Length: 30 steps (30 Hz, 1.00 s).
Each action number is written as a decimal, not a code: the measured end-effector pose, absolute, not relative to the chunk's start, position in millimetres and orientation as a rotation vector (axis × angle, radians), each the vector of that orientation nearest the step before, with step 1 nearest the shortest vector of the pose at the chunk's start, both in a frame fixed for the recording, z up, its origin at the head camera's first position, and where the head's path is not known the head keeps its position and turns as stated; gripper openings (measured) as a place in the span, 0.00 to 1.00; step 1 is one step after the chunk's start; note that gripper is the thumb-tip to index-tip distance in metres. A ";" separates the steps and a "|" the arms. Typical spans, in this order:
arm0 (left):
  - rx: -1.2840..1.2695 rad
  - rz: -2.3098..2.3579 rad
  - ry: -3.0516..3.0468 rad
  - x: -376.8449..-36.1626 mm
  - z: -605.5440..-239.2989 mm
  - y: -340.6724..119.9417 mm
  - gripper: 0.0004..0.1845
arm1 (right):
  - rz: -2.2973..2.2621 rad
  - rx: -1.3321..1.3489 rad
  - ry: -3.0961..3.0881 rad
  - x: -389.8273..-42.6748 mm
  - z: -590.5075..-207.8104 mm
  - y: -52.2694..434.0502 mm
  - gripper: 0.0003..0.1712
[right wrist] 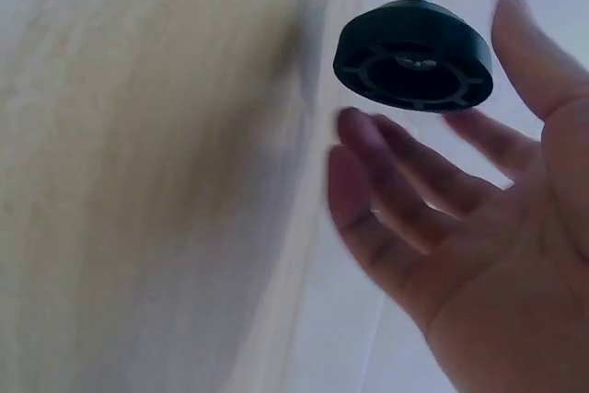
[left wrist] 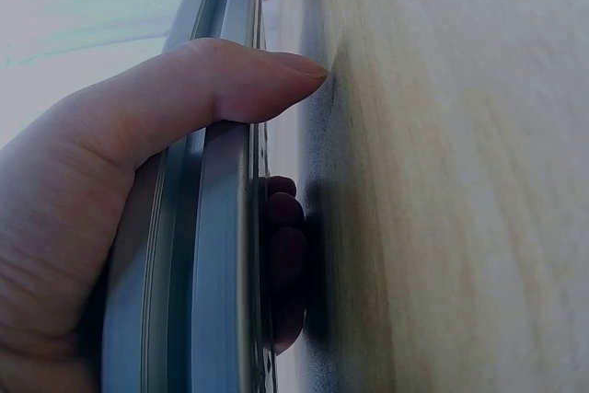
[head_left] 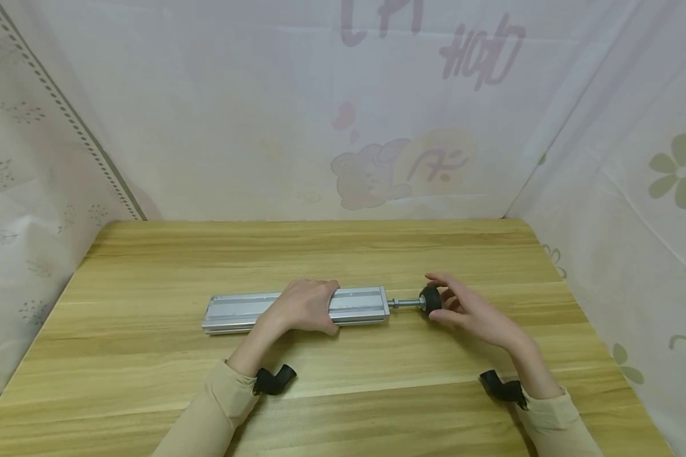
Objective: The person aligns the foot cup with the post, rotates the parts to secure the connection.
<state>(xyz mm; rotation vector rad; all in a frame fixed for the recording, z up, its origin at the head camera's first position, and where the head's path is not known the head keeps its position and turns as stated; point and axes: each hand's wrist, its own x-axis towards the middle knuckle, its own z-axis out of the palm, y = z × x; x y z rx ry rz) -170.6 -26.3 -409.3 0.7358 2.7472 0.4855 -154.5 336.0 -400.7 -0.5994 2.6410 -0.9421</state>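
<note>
My left hand (head_left: pixel 305 306) grips a silver aluminium profile (head_left: pixel 359 303) from above, near its middle. In the left wrist view the thumb (left wrist: pixel 267 80) lies across one grooved side, and curled fingertips (left wrist: pixel 287 246) show past the lower edge, between the profile and the tabletop. A threaded rod (head_left: pixel 407 303) with a nut sticks out of the profile's right end. It ends in a round black levelling foot (right wrist: pixel 414 52), its hollow ribbed underside facing my right hand (head_left: pixel 480 317). That hand's thumb and fingers are spread loosely around the foot; the right wrist view shows them apart from it.
A wood-grain table (head_left: pixel 377 406) lies beneath the work. Patterned cloth (head_left: pixel 234 127) hangs behind and at both sides. A black curved piece sits at each wrist, by the left cuff (head_left: pixel 274 381) and the right cuff (head_left: pixel 502 388).
</note>
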 end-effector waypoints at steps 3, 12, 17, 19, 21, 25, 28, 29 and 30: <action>0.735 0.483 2.751 -170.8 -409.6 -26.0 0.24 | -0.958 -0.644 2.689 -155.7 -402.0 333.9 0.48; 0.735 0.476 2.753 -170.9 -409.8 -25.9 0.23 | -0.939 -0.675 2.751 -156.3 -406.1 329.1 0.41; 0.732 0.476 2.753 -171.5 -410.0 -25.6 0.23 | -0.953 -0.689 2.722 -156.0 -405.1 332.1 0.37; 0.731 0.477 2.753 -171.5 -410.1 -25.5 0.24 | -0.950 -0.697 2.696 -155.7 -403.9 333.9 0.35; 0.733 0.477 2.752 -171.5 -410.1 -25.6 0.24 | -0.933 -0.693 2.677 -155.2 -402.6 335.1 0.34; 0.738 0.476 2.753 -171.3 -410.5 -25.8 0.24 | -0.862 -0.661 2.664 -154.5 -401.9 335.8 0.33; 0.738 0.474 2.754 -171.3 -410.7 -25.8 0.24 | -0.842 -0.634 2.662 -154.7 -403.2 335.3 0.34; 0.737 0.473 2.754 -171.3 -410.6 -25.8 0.24 | -0.843 -0.633 2.662 -154.8 -403.5 335.2 0.34; 0.736 0.473 2.753 -171.3 -410.6 -25.7 0.24 | -0.847 -0.626 2.659 -154.9 -404.1 335.3 0.34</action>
